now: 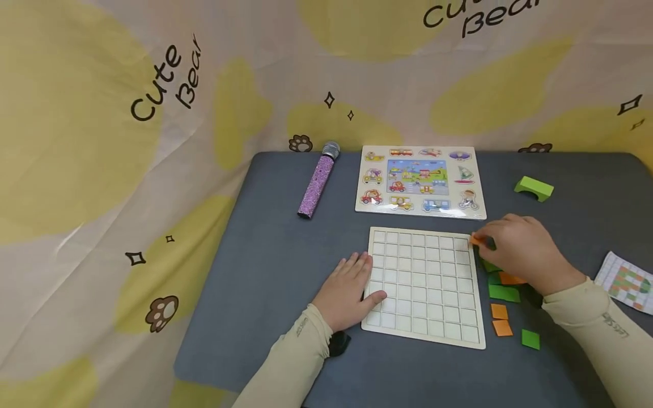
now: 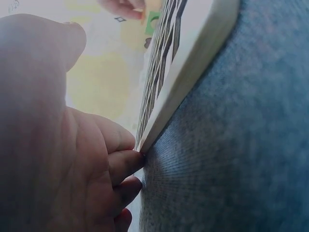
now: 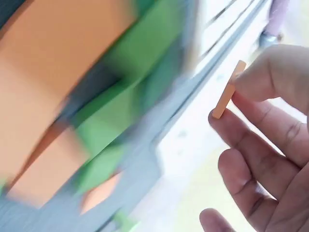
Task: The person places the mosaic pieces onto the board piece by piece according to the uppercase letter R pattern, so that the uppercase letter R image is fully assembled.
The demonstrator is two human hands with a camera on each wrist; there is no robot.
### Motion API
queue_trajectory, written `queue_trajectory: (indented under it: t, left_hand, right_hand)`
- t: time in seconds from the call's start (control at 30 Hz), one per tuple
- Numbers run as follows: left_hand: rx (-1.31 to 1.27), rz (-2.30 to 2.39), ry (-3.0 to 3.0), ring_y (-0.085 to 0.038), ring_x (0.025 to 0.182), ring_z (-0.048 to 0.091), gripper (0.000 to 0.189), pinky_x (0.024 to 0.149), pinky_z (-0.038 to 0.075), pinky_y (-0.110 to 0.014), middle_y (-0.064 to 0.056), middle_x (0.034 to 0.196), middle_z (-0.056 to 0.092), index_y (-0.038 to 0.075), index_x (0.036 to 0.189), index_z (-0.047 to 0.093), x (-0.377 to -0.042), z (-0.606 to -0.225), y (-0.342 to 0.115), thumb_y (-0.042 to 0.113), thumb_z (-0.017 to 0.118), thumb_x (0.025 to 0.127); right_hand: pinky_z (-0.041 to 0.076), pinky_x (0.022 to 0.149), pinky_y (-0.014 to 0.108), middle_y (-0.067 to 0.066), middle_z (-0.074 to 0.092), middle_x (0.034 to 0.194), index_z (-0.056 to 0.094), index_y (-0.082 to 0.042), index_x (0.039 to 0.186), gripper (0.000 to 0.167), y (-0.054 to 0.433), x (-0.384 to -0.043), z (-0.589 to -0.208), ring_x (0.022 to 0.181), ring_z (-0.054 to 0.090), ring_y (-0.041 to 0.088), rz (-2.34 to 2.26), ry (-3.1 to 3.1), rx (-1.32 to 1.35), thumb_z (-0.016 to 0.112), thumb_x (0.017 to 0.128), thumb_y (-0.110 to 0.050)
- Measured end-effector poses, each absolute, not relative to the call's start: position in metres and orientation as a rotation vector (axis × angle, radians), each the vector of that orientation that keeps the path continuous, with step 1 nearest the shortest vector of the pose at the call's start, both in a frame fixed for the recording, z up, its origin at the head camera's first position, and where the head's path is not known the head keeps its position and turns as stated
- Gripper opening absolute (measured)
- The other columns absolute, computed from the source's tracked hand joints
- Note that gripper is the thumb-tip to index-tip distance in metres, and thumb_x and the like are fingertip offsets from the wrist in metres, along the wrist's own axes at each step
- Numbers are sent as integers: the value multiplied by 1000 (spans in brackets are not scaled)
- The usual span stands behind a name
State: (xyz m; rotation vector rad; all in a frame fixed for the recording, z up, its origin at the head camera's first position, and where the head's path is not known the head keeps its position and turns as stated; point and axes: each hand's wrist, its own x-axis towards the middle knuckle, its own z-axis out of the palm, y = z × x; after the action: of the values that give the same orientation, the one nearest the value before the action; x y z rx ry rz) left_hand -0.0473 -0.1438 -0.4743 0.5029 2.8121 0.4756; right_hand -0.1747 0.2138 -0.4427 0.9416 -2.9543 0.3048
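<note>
A white grid board (image 1: 419,281) lies flat on the table, its squares framed by thin raised lines. At its left edge rests my left hand (image 1: 349,292), fingers extended and thumb over the rim; the left wrist view shows the fingertips (image 2: 126,162) against the board's side. My right hand (image 1: 525,249) is at the board's upper right corner. It pinches a thin orange square tile (image 3: 226,96) between thumb and fingers. Beneath and beside that hand lie loose green tiles (image 1: 504,293) and orange tiles (image 1: 499,311), some overlapping and partly hidden by the hand.
Behind the board lies a picture puzzle (image 1: 418,177). A glittery purple microphone (image 1: 317,184) stands off to its left, and a green arch block (image 1: 534,187) to its right. A patterned grid card (image 1: 626,283) is at the far right. A printed curtain (image 1: 265,73) hangs behind the table.
</note>
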Motion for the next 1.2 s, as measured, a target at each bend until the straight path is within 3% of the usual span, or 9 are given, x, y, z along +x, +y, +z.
queue_trajectory:
  t: [0.2,0.33,0.7,1.0,1.2]
  left_hand:
    - [533,423,2805,-27,162,16,86,131,9,-39,-10,174,23,2,168,28,-56,-479,-132,65,36,110]
    - [552,382,2799,-26,162,15,87,131,8,-38,-9,175,23,3,168,27,-61,-481,-121,66,34,110]
    - [609,332,2796,-26,162,15,90,131,9,-39,-11,175,22,3,169,24,-67,-484,-102,70,27,109]
    - [523,354,2827,-27,162,16,89,131,9,-41,-11,175,23,4,169,26,-60,-487,-123,69,34,109]
    - [480,419,2836,-30,162,18,86,131,12,-44,-13,174,25,2,168,28,-50,-485,-141,64,41,109]
  right_hand:
    - [54,79,50,-1,80,92,86,-12,93,10,171,-161,-446,86,65,25,452,-2815,1122,90,84,-16]
    - [53,79,46,-6,79,92,86,-15,92,8,152,-156,-455,82,60,21,500,-2789,1183,88,84,-13]
    - [54,83,52,1,81,103,87,-11,98,12,150,-152,-465,90,63,25,447,-2776,1170,90,86,-11]
    - [60,83,49,10,74,120,85,-15,114,23,138,-152,-448,102,68,31,502,-2849,1315,86,92,-10]
    - [61,78,50,8,76,115,84,-10,114,19,162,-153,-439,102,71,32,507,-2976,1104,80,95,-11]
